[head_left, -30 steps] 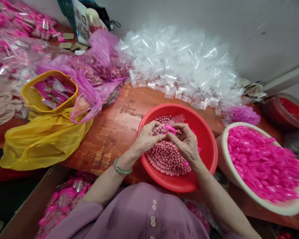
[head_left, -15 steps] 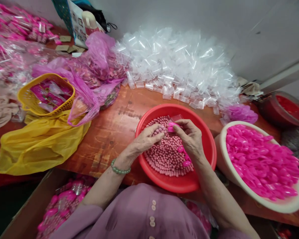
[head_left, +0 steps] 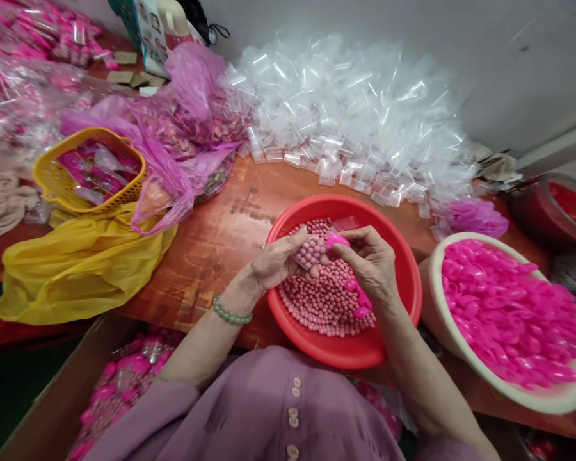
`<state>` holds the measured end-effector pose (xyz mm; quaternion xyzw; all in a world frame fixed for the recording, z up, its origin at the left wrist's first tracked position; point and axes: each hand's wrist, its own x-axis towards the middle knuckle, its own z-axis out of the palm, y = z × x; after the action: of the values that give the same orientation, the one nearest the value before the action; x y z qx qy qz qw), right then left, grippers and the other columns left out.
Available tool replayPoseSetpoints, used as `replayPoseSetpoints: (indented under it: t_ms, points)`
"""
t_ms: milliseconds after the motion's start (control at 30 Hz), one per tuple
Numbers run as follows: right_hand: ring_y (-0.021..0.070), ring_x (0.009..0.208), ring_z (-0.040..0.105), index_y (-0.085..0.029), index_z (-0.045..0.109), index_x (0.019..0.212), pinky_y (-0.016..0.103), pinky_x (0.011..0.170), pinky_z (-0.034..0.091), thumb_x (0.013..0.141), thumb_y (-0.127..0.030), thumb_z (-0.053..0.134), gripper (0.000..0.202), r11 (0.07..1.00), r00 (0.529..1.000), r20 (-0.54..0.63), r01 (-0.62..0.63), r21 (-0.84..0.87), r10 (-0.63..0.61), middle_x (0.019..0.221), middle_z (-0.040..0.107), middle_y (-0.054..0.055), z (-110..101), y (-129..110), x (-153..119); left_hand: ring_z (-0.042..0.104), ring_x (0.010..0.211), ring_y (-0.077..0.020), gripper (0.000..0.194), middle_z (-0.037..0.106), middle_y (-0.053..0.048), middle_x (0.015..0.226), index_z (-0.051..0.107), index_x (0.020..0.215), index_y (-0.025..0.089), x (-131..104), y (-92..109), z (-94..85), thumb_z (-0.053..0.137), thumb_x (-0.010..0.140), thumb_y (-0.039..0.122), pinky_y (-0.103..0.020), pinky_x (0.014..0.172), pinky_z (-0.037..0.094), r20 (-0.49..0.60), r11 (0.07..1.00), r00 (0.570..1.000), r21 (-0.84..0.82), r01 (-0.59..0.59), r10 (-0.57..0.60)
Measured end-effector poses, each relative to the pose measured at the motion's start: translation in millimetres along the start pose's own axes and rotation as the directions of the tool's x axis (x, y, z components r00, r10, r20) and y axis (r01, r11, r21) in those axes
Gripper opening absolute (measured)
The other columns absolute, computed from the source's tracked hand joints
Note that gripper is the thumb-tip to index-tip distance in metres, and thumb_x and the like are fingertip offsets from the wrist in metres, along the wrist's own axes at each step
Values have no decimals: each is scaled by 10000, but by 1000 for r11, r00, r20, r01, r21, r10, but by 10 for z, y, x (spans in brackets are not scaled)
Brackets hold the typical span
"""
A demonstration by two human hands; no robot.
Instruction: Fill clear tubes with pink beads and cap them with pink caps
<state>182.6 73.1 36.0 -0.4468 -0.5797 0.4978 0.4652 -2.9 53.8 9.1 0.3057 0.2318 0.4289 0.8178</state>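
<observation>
Over the red basin (head_left: 343, 355), my left hand (head_left: 276, 261) is closed round a small clear container (head_left: 311, 251) filled with pink beads. My right hand (head_left: 373, 259) pinches a bright pink plastic cap (head_left: 336, 241) against the right end of that container; whether it is seated there I cannot tell. Below my right palm, a few more pink caps (head_left: 360, 306) show, partly hidden by the hand. Loose pink beads (head_left: 317, 304) cover the basin floor. An empty clear container (head_left: 346, 223) lies among them near the far rim.
At the right stands a cream tub (head_left: 461, 346) heaped with pink caps (head_left: 504, 314). Empty clear containers (head_left: 345, 109) are piled along the wall. To the left are a yellow basket (head_left: 48, 192), a yellow bag (head_left: 81, 275) and a purple bag (head_left: 192, 70). Below sits a box of filled containers (head_left: 120, 384).
My left hand has turned, so the bead-filled container now shows between its fingers. The pink cap in my right hand has come against the container's end. The view has shifted slightly.
</observation>
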Motion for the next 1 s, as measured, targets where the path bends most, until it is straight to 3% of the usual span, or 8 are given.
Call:
replayPoseSetpoints:
  t_ms: [233,467,800,1000]
  points:
    - [150,791,692,-235,691,871,325,799,612,654,-338,898,317,997,995,62,81,-4,-81,828,697,-17,9,49,-12,590,563,-115,801,706,-112,794,674,995,78,48,-7,-15,417,828,817,-242,568,470,-54,999,998,-17,37,-38]
    - [139,770,672,-239,677,807,320,787,598,628,-312,913,305,997,996,-46,75,9,-74,793,671,-33,-29,-49,20,576,574,-114,884,708,-119,802,688,1050,77,52,-16,-30,414,773,871,-236,561,440,-45,1000,999,-11,28,-28]
    - [151,781,655,-239,723,822,323,771,557,639,-375,901,289,993,993,67,104,-50,-101,816,696,-18,91,-55,199,568,561,-113,817,700,-108,761,702,1034,77,46,-20,11,416,829,815,-248,581,446,-65,998,996,3,55,-55]
    - [160,786,665,-229,735,820,329,786,563,662,-389,884,270,992,986,157,69,-109,-51,819,716,-4,64,-117,185,575,549,-102,626,685,-84,704,702,840,89,45,-41,22,544,862,694,-225,551,452,-120,999,992,20,43,-41]
